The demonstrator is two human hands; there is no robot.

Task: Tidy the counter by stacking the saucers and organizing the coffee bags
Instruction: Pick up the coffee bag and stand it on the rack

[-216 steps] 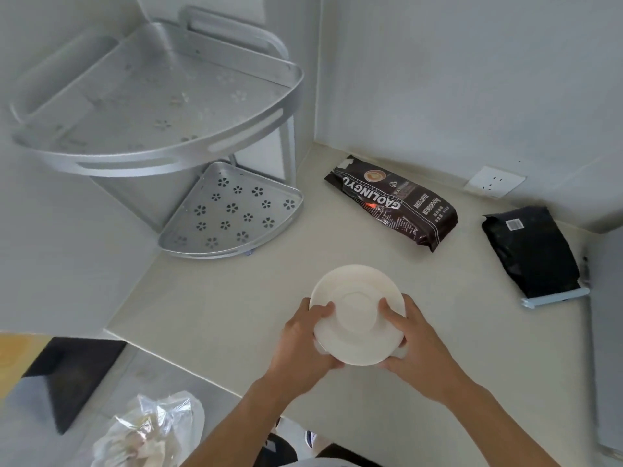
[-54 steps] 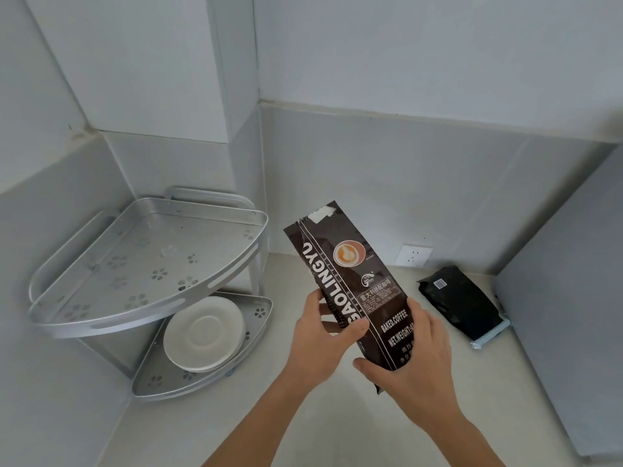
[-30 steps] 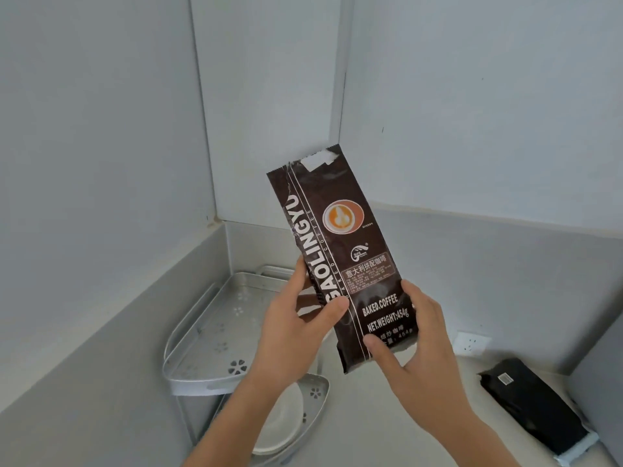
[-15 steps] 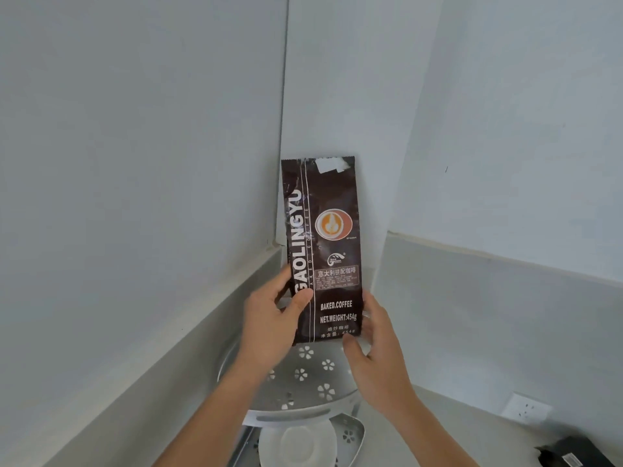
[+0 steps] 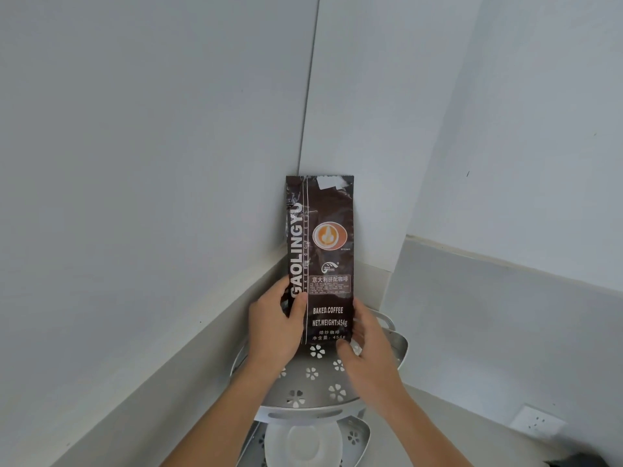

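A dark brown coffee bag (image 5: 320,251) marked GAOLINGYU stands upright on the top tier of a silver corner shelf (image 5: 313,396), its back towards the wall corner. My left hand (image 5: 274,326) grips its lower left edge, thumb across the front. My right hand (image 5: 367,348) touches its lower right corner with fingers curled around it. White saucers (image 5: 303,443) sit on the shelf's lower tier, partly hidden by the top tier.
Grey walls meet right behind the bag. A white wall socket (image 5: 536,424) sits low on the right wall. A sliver of a black bag (image 5: 580,462) shows at the bottom right edge of the counter.
Both hands carried the coffee bag up from the counter and stood it upright on the top shelf tier in the corner. The view moved closer to the shelf.
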